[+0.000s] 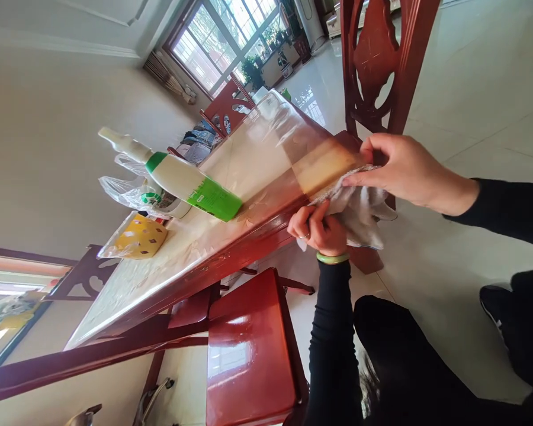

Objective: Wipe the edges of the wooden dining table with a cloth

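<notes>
A crumpled, pale cloth (359, 210) hangs between my two hands at the near corner of a long wooden table (266, 160). My left hand (322, 231), with a ring and a green bangle at the wrist, has its fingers curled around the cloth's left part by the table edge. With thumb and fingers, my right hand (395, 163) pinches the upper right part of the cloth. A clear plastic cover lies over the tabletop. On it stands a white and green spray bottle (195, 183), left of my hands.
A yellow patterned box (140, 236) and a plastic bag (127, 186) stand behind the bottle. A red wooden chair (253, 349) sits below the table edge, and a carved chair back (375, 65) rises beyond my right hand. Plants (253, 71) stand near the window.
</notes>
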`<state>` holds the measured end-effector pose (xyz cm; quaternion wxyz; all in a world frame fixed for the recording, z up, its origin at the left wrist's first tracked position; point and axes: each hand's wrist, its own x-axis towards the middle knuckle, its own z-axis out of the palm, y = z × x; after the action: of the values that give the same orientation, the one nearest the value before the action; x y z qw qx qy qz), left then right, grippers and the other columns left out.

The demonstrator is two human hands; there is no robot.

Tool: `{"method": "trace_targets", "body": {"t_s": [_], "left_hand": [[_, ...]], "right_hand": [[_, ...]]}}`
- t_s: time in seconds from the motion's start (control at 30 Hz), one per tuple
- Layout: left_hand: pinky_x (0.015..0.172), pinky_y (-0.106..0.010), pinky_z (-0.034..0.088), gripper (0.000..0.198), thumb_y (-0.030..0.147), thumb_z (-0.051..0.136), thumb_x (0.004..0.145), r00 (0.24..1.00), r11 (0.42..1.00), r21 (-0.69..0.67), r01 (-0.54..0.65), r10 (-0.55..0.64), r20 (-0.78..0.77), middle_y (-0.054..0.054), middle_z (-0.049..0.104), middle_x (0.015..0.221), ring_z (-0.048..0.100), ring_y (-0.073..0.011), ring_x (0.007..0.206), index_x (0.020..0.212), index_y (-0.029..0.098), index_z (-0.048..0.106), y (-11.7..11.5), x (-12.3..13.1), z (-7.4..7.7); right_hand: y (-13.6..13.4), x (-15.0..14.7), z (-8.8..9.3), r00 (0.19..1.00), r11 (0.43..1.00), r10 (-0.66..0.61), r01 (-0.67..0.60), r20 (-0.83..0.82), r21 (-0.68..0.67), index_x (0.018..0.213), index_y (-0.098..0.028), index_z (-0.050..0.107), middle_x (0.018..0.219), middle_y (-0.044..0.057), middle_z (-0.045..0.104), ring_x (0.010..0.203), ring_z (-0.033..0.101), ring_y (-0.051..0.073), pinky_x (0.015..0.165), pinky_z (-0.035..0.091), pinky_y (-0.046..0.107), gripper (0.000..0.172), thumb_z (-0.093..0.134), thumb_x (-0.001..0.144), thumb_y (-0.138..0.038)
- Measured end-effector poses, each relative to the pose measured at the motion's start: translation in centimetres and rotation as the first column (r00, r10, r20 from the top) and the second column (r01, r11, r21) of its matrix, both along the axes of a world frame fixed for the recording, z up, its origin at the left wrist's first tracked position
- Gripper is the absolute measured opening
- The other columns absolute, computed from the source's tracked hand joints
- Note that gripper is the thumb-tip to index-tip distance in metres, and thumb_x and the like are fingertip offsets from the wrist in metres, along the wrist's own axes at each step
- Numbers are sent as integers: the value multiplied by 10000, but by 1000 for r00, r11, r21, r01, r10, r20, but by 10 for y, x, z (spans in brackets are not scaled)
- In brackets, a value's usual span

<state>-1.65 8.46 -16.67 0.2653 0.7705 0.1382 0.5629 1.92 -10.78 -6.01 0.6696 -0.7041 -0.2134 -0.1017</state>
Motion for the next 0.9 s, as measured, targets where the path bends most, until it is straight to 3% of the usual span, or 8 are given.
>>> {"method": "trace_targets", "body": {"t_s": [0.13, 0.27, 0.33, 0.43, 0.57, 0.73, 0.8, 0.9], "left_hand": [[1164, -559, 595, 367, 50, 658, 1029, 996, 995, 62, -84, 83, 20, -105, 636, 1003, 650, -315, 1129, 870, 280, 896, -1, -4, 11], [1080, -493, 637, 352, 218, 644, 1144, 980, 989, 141, -41, 12, 197, -118, 676, 1029, 652, -299, 1103, 928, 272, 916, -26, 7, 25], [1064, -477, 642, 346, 258, 640, 1163, 981, 986, 167, -8, -25, 194, -122, 696, 1042, 659, -292, 1096, 978, 259, 932, -28, 8, 31], [1084, -507, 628, 311, 198, 664, 1118, 993, 987, 153, -38, 20, 115, -119, 681, 985, 663, -301, 1073, 953, 256, 920, -9, -1, 36], [1113, -547, 604, 361, 102, 612, 1045, 996, 984, 169, -62, 51, 69, -125, 682, 998, 675, -320, 1082, 898, 270, 896, 4, -14, 46], [1130, -430, 589, 339, 104, 644, 998, 991, 893, 449, 0, -60, 120, -107, 758, 1129, 691, -255, 1124, 980, 273, 938, -23, -13, 67], [1130, -419, 592, 352, 84, 645, 976, 984, 863, 505, -19, -74, 163, -101, 757, 1123, 699, -242, 1098, 967, 276, 940, -19, -19, 70], [1233, -459, 591, 362, 60, 638, 937, 989, 882, 469, -42, -29, 142, -104, 777, 1245, 727, -259, 1218, 967, 280, 924, 3, -33, 69]], "right_hand": [[1, 1, 5, 998, 1000, 23, -24, 66, 7, 833, -258, 627, 831, -13, 582, 910, 624, 223, 832, 555, 379, 592, 1189, 713, -401], [-19, 6, 17, 993, 991, 62, -50, 103, -121, 846, -247, 702, 855, 1, 691, 857, 615, 188, 820, 528, 373, 470, 1134, 830, -432], [-23, 7, 20, 993, 986, 71, -55, 96, -157, 894, -252, 729, 893, 2, 725, 870, 625, 188, 822, 522, 363, 438, 1123, 860, -440], [-12, 3, 23, 998, 986, 18, -7, 63, -169, 908, -243, 701, 919, -7, 724, 872, 606, 183, 812, 476, 356, 430, 1124, 836, -270], [-2, -4, 31, 997, 980, -62, 72, 55, -187, 829, -230, 599, 860, -41, 668, 830, 546, 153, 787, 394, 345, 569, 1139, 712, -97], [-21, 1, 42, 998, 965, -48, 59, 48, -254, 825, -221, 656, 842, -32, 694, 816, 569, 144, 808, 404, 362, 449, 1082, 811, -79], [-19, 2, 39, 994, 967, -56, 76, 90, -245, 845, -233, 639, 849, -39, 684, 814, 562, 145, 801, 407, 355, 485, 1107, 788, -121], [-4, -2, 31, 983, 979, -68, 98, 171, -176, 886, -256, 551, 898, -46, 665, 826, 516, 148, 789, 406, 342, 631, 1130, 693, -94]]}}
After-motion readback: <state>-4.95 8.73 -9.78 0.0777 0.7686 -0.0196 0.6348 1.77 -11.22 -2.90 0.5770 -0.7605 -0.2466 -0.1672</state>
